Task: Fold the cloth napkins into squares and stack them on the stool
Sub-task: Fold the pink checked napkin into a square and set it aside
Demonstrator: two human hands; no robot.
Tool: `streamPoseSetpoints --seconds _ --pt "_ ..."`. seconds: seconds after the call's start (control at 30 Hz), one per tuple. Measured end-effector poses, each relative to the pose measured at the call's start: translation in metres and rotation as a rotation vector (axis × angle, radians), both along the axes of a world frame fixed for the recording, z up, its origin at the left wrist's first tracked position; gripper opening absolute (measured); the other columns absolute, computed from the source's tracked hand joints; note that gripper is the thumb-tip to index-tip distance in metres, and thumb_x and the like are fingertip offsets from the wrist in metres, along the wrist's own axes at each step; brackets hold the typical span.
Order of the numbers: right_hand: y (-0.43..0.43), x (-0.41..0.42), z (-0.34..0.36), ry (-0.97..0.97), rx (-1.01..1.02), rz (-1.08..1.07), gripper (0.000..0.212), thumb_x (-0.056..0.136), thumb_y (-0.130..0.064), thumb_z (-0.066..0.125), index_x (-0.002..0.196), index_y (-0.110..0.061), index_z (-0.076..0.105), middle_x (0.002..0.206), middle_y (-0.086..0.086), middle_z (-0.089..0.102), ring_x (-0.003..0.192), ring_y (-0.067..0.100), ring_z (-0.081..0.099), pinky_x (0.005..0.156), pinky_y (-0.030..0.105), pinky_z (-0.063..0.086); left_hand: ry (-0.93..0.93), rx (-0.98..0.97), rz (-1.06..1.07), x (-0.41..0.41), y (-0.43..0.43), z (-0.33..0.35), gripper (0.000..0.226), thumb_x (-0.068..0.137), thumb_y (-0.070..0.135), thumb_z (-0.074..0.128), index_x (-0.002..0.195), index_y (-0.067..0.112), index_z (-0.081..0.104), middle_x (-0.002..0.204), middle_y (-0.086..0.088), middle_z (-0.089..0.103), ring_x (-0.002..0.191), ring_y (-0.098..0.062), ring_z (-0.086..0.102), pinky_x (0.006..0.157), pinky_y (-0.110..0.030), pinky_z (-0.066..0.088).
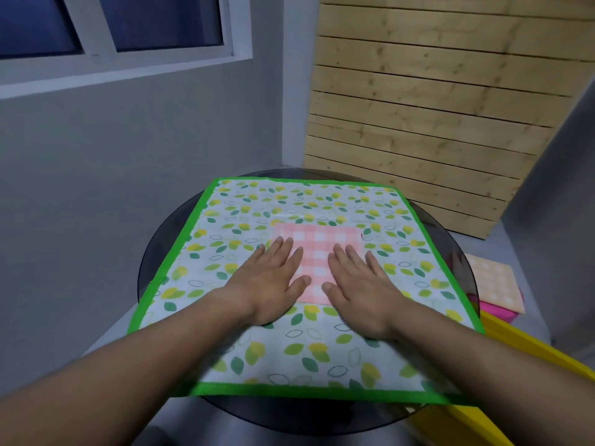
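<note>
Far left: window (112, 24) up top, grey wall (96, 156) below it.

Round dark glass tabletop (157, 249) carries a leaf-print mat (322, 201) with a bright green border. The mat's near corners overhang the glass rim.

Left grip (270, 281): released, palm down and flat, fingers straight and slightly spread. It sits mostly on the mat. The inner fingertips and thumb overlap the left edge of the pink gingham napkin (318, 249). It is pressing, not grasping.

The pink gingham napkin is folded to a near-square, lying flat near the middle of the mat, a bit right of centre. Its far edge and centre strip are visible; the near corners are under the hands.

Right grip (360, 284): also released, palm down, fingers straight. Thumb and inner fingers are on the right part of the napkin; the outer fingers run past its right edge onto the mat. The thumbs point at each other, apart, with a napkin strip between them.

Right of the tabletop and behind it: a pale wooden slat panel (418, 107) leaning at the wall.

Far right, lower than the tabletop: an orange checked napkin (495, 284), folded and lying flat on a pink surface (495, 312). Only an edge of that surface shows, so I can't tell whether it's the stool. The napkin's left part is seen through the glass rim.

Yellow bars (531, 346) slant along the bottom right, just beside the pink surface.
</note>
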State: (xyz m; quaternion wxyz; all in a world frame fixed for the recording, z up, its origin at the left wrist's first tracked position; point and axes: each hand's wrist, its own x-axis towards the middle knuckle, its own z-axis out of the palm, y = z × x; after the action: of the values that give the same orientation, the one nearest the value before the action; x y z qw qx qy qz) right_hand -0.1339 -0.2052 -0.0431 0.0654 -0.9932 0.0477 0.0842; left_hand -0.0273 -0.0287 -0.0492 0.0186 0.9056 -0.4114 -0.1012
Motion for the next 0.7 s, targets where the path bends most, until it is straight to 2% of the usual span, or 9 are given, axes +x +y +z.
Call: streamPoseSetpoints --seconds 0.3,0.33,0.4,0.47,0.5,0.53,0.6,0.63,0.7 --pt "-0.028 -0.015 0.009 0.074 0.067 -0.084 0.067 0.102 -0.052 0.013 0.157 -0.019 -0.008 0.163 -0.006 -0.017 0.15 0.011 -0.019 0.122 0.042 -0.011 0.049 -0.033 0.07 -0.006 0.002 0.007 0.075 0.101 0.061 0.015 0.16 0.018 -0.004 0.167 -0.002 -0.016 0.152 -0.015 -0.019 0.125 -0.039 -0.008" --pt "-0.029 -0.015 0.011 0.041 0.141 -0.104 0.067 0.102 -0.052 0.017 0.158 -0.02 -0.001 0.165 -0.006 -0.009 0.151 0.012 -0.011 0.123 0.041 -0.006 0.064 -0.079 0.094 -0.007 0.002 0.01 0.075 0.102 0.06 0.02 0.16 0.017 0.001 0.168 -0.004 -0.01 0.154 -0.017 -0.013 0.125 -0.038 -0.004" --pt "-0.031 -0.013 0.016 -0.117 0.371 -0.191 0.061 0.102 -0.05 0.033 0.154 -0.02 0.024 0.163 -0.001 0.021 0.149 0.018 0.019 0.122 0.041 0.015 0.048 -0.221 0.177 -0.008 0.003 0.017 0.071 0.1 0.056 0.035 0.156 0.014 0.023 0.165 -0.01 0.017 0.152 -0.026 0.015 0.123 -0.039 0.017" --pt "-0.032 -0.012 0.024 -0.304 0.579 -0.323 0.051 0.099 -0.041 0.048 0.144 -0.019 0.041 0.147 0.003 0.046 0.131 0.019 0.048 0.11 0.041 0.039 -0.015 -0.328 0.293 -0.008 0.004 0.026 0.06 0.095 0.05 0.05 0.143 0.014 0.04 0.145 -0.01 0.046 0.133 -0.03 0.042 0.108 -0.04 0.038" --pt "-0.033 -0.011 0.029 -0.354 0.633 -0.398 0.046 0.097 -0.037 0.053 0.139 -0.019 0.046 0.136 0.002 0.054 0.116 0.018 0.058 0.098 0.038 0.048 -0.004 -0.367 0.358 -0.007 0.003 0.032 0.058 0.093 0.048 0.055 0.139 0.014 0.043 0.136 -0.009 0.052 0.124 -0.029 0.047 0.1 -0.04 0.043" --pt "-0.033 -0.01 0.034 -0.365 0.672 -0.468 0.042 0.096 -0.034 0.056 0.134 -0.019 0.048 0.121 0.0 0.06 0.098 0.017 0.064 0.082 0.033 0.053 0.047 -0.394 0.422 -0.007 0.002 0.037 0.058 0.09 0.045 0.06 0.137 0.015 0.044 0.131 -0.007 0.055 0.117 -0.028 0.051 0.094 -0.038 0.045" --pt "-0.033 -0.008 0.043 -0.3 0.746 -0.576 0.034 0.093 -0.029 0.061 0.123 -0.018 0.049 0.091 -0.003 0.063 0.068 0.016 0.062 0.056 0.025 0.047 0.191 -0.408 0.528 -0.006 0.0 0.047 0.058 0.088 0.042 0.067 0.133 0.014 0.045 0.121 -0.002 0.055 0.103 -0.023 0.053 0.081 -0.033 0.044" --pt "-0.032 -0.006 0.046 -0.257 0.79 -0.622 0.033 0.091 -0.028 0.063 0.119 -0.019 0.048 0.085 -0.002 0.063 0.064 0.017 0.061 0.053 0.023 0.046 0.249 -0.398 0.564 -0.005 -0.001 0.05 0.055 0.086 0.04 0.07 0.128 0.015 0.046 0.114 0.0 0.053 0.098 -0.021 0.052 0.077 -0.031 0.043" --pt "-0.031 -0.001 0.047 -0.216 0.878 -0.704 0.032 0.084 -0.027 0.07 0.109 -0.017 0.052 0.091 0.006 0.064 0.074 0.024 0.062 0.063 0.029 0.052 0.3 -0.367 0.607 -0.003 -0.003 0.054 0.048 0.083 0.039 0.075 0.113 0.018 0.044 0.108 0.002 0.053 0.094 -0.02 0.052 0.075 -0.031 0.045"
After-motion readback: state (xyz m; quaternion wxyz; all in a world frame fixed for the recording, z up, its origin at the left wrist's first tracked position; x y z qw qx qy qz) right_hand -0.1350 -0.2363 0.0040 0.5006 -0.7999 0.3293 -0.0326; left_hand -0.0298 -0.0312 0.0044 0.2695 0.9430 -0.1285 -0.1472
